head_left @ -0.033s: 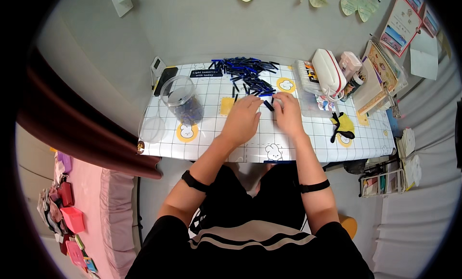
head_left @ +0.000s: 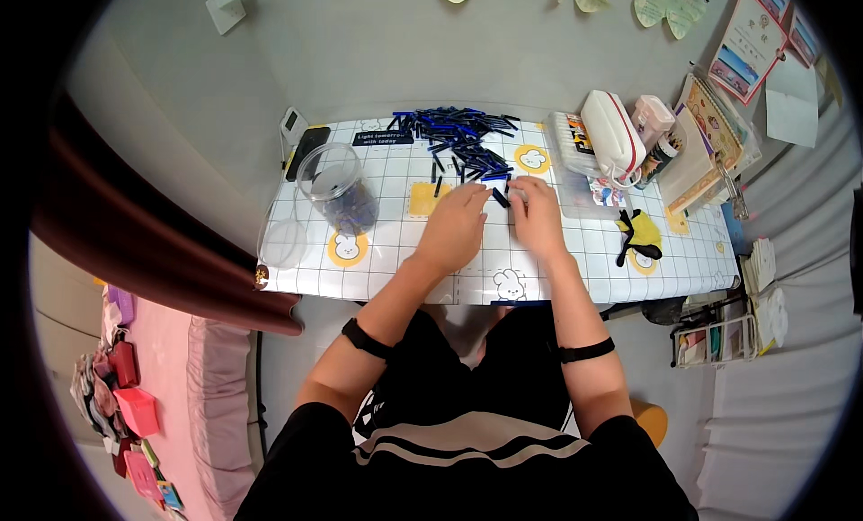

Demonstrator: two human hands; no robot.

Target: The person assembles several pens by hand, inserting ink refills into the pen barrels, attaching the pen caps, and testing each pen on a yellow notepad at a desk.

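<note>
My left hand [head_left: 454, 222] rests low over the table, fingers together and slightly bent, thumb apart from them; nothing shows in its grasp. Opposite it, my right hand [head_left: 538, 213] has its thumb and fingers drawn in around a small dark ink cartridge, partly hidden by the fingertips. Between the two hands a short dark ink cartridge [head_left: 500, 197] lies on the tabletop. Just beyond the fingertips spreads a heap of blue-black ink cartridges [head_left: 458, 125], loose ones trailing toward me. A clear round jar [head_left: 346, 197], partly filled with similar cartridges, stands left of my left hand.
A clear round lid [head_left: 284, 244] lies left of the jar, near a black phone [head_left: 311, 151]. On the right are a white pouch [head_left: 614, 139] on a clear case, a yellow-black cloth item [head_left: 641, 233] and upright books [head_left: 706, 148]. The table's front edge [head_left: 458, 302] is close to my body.
</note>
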